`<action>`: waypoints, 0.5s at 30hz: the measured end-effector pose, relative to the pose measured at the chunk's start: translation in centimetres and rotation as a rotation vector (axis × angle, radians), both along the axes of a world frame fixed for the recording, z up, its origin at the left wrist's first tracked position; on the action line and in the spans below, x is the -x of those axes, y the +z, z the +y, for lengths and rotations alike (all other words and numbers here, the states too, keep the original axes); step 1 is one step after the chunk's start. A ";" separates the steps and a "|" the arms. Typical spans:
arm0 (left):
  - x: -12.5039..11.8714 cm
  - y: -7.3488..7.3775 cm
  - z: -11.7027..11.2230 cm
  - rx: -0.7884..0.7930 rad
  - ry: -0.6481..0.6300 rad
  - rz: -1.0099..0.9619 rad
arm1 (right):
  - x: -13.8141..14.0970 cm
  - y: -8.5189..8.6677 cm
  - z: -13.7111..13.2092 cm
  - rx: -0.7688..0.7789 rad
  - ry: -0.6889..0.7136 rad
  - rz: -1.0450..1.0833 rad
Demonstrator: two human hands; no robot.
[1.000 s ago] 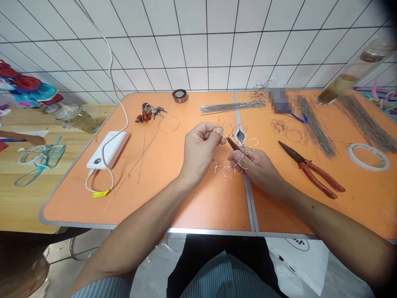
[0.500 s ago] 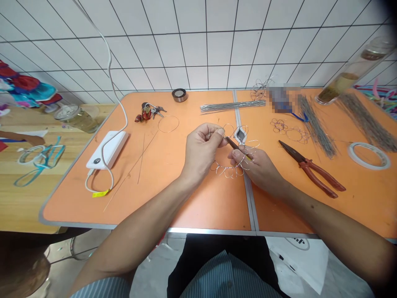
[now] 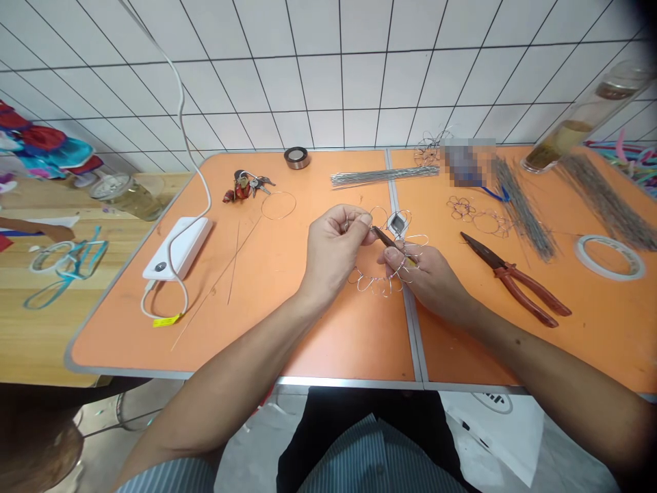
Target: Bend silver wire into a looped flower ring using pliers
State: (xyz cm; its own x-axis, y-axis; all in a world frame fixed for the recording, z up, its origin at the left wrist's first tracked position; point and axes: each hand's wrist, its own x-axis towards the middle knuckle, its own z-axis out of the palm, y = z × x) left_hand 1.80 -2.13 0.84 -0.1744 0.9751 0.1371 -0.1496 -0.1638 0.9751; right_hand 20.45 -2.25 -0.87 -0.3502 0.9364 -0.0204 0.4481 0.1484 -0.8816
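Between my hands hangs a ring of thin wire bent into small loops [image 3: 378, 279], a little above the orange table. My left hand [image 3: 336, 243] is closed, with thumb and fingertips pinching the wire at the ring's upper left. My right hand [image 3: 423, 274] is wrapped round a slim tool with a dark tip and a yellowish handle [image 3: 387, 239]; its exact kind is hard to make out. The tool's tip meets the wire beside my left fingertips. Part of the wire ring passes over my right fingers.
Red-handled pliers [image 3: 523, 284] and a white tape roll [image 3: 610, 257] lie at right. Wire bundles [image 3: 384, 177] rest behind my hands and farther right. At left are a white power bank [image 3: 177, 248], keys [image 3: 251, 185] and loose wires. A glass bottle [image 3: 564, 140] stands at back right.
Hardly anything differs. Both hands keep their grip, and the wire loops near my right hand have shifted very slightly.
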 end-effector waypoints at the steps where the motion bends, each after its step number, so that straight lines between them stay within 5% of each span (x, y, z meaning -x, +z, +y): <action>1: 0.0 0.0 0.0 0.000 -0.001 -0.002 | 0.0 0.1 0.0 0.009 -0.006 0.005; 15: 0.0 0.0 0.0 0.009 0.012 0.000 | -0.2 -0.3 0.0 -0.050 0.016 -0.029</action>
